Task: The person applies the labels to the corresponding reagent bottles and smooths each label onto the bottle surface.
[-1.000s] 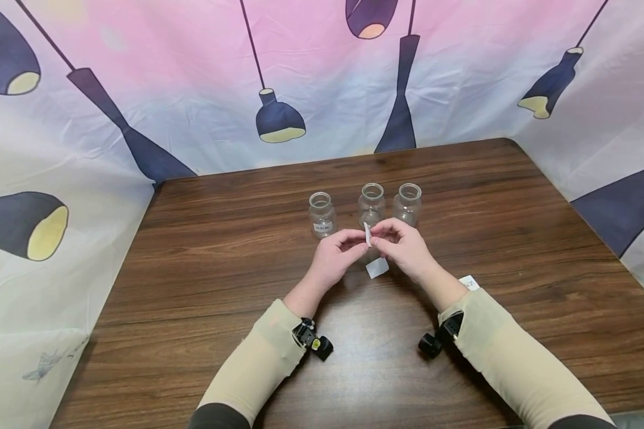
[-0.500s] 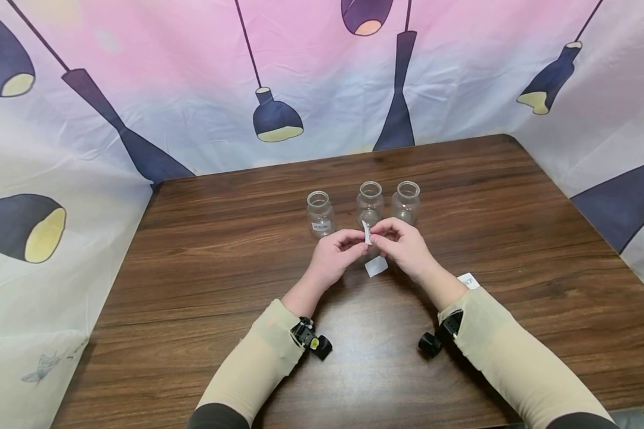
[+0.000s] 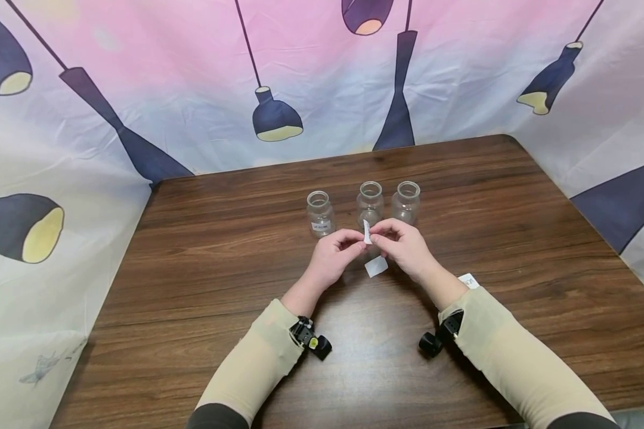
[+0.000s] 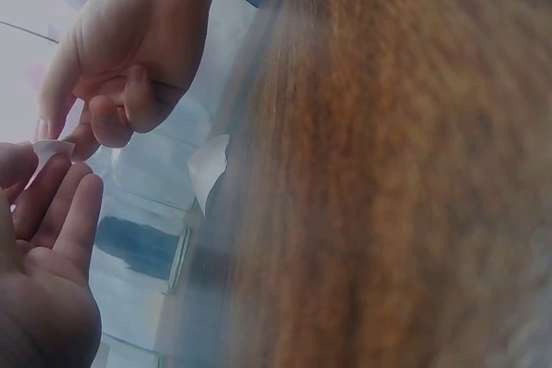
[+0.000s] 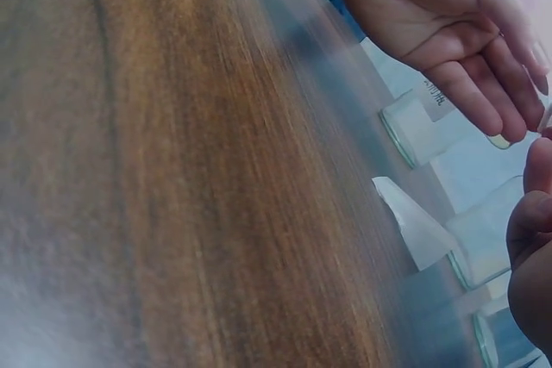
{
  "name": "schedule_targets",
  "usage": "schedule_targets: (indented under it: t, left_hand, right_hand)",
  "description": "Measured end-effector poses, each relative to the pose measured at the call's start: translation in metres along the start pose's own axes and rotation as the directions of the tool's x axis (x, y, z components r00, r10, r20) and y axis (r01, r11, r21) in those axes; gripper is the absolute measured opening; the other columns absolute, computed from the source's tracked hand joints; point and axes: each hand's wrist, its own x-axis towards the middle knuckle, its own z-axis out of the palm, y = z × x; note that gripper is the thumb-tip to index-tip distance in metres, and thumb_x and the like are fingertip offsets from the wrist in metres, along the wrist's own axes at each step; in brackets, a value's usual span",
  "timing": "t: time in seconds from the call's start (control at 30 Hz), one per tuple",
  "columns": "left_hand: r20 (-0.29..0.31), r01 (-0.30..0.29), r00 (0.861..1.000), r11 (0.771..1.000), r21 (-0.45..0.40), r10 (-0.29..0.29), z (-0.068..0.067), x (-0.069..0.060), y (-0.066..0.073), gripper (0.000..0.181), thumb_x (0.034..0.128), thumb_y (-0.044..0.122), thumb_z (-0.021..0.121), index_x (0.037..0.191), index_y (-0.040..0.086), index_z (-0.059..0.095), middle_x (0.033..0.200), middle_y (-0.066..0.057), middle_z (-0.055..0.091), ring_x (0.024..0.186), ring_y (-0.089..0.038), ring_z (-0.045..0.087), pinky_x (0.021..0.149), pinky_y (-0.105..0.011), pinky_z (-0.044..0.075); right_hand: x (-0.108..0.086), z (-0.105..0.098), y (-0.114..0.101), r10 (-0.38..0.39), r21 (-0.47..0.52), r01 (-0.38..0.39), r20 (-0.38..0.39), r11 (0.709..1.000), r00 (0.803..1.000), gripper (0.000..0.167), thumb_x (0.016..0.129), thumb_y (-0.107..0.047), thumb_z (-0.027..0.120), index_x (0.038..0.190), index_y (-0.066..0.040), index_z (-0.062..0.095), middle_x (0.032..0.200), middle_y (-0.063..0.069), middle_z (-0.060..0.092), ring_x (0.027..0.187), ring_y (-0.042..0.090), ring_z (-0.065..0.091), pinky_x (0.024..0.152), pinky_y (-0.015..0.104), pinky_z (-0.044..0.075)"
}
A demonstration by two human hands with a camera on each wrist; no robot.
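Note:
Between the fingertips of both hands is a small white paper label (image 3: 367, 232), seen nearly edge-on in the head view. My left hand (image 3: 333, 253) pinches its left side, and my right hand (image 3: 406, 247) pinches it from the right. Just behind the hands stand two clear glass jars, a middle jar (image 3: 370, 199) and a right jar (image 3: 406, 201), their bases partly hidden. To the left, a third glass jar (image 3: 321, 213) bears a white label with small print. Below the fingertips a piece of white paper (image 3: 376, 266) lies on the table, one edge curled up in the wrist views.
Another white label (image 3: 468, 280) with dark print lies partly behind my right forearm. The brown wooden table (image 3: 209, 256) stretches out to both sides. A printed curtain (image 3: 193, 107) hangs along the table's back and left edges.
The pinched label has turned slightly between the fingertips. Both hands stay nearly in place, and the head view has shifted a little.

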Motion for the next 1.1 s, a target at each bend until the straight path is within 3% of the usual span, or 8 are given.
schedule_targets:
  t: [0.27,0.47,0.57,0.7,1.1]
  left_hand:
    - [0.010,-0.074,0.997,0.997,-0.013,0.074,-0.0017,-0.0001,-0.0025,0.008,0.0837,0.007,0.068,0.090,0.001,0.068,0.089,-0.009,0.066,0.081,-0.010,0.057,0.073,-0.022,0.046]
    - [0.060,-0.024,0.998,0.999,-0.024,0.026,-0.0024,0.0004,-0.0029,0.009,0.0855,0.005,0.066,0.091,-0.002,0.066,0.091,-0.014,0.065,0.082,-0.008,0.055,0.072,-0.021,0.044]
    - [0.073,-0.015,0.997,1.000,-0.015,0.016,-0.0032,0.0009,-0.0035,0.010,0.0861,0.004,0.065,0.093,-0.004,0.066,0.093,-0.016,0.065,0.082,-0.007,0.054,0.073,-0.021,0.044]
    - [0.067,-0.021,0.998,1.000,-0.017,0.022,-0.0037,0.0011,-0.0027,0.011,0.0859,0.003,0.065,0.093,-0.005,0.066,0.094,-0.016,0.065,0.083,-0.007,0.055,0.074,-0.022,0.045]
    - [0.039,-0.052,0.998,0.997,-0.063,0.055,-0.0053,-0.0008,-0.0031,0.010,0.0845,0.006,0.067,0.090,-0.002,0.067,0.090,-0.012,0.065,0.081,-0.008,0.058,0.072,-0.022,0.047]
  right_hand:
    - [-0.0024,0.0008,-0.0015,0.013,-0.017,-0.013,0.041,1.000,0.999,0.016,0.085,-0.007,0.066,0.098,0.003,0.066,0.072,0.017,0.059,0.053,0.013,0.052,0.046,0.022,0.037]
    - [-0.0037,0.0005,-0.0013,-0.003,-0.008,0.003,0.093,1.000,0.996,0.016,0.084,-0.005,0.066,0.098,0.005,0.066,0.066,0.013,0.059,0.052,0.017,0.054,0.044,0.021,0.036]
    - [-0.0042,0.0003,-0.0007,-0.011,0.008,0.010,0.106,1.000,0.994,0.018,0.084,-0.004,0.067,0.098,0.005,0.066,0.071,0.015,0.061,0.052,0.014,0.053,0.045,0.021,0.037]
    - [-0.0041,0.0002,0.0004,-0.026,0.028,0.022,0.126,0.999,0.992,0.020,0.083,-0.004,0.067,0.100,0.007,0.064,0.078,0.012,0.064,0.053,0.012,0.054,0.047,0.020,0.039]
    - [-0.0030,0.0026,0.0010,-0.037,0.061,0.029,0.126,0.998,0.991,0.020,0.084,-0.001,0.067,0.101,0.006,0.062,0.075,0.001,0.063,0.052,0.011,0.054,0.046,0.020,0.038]
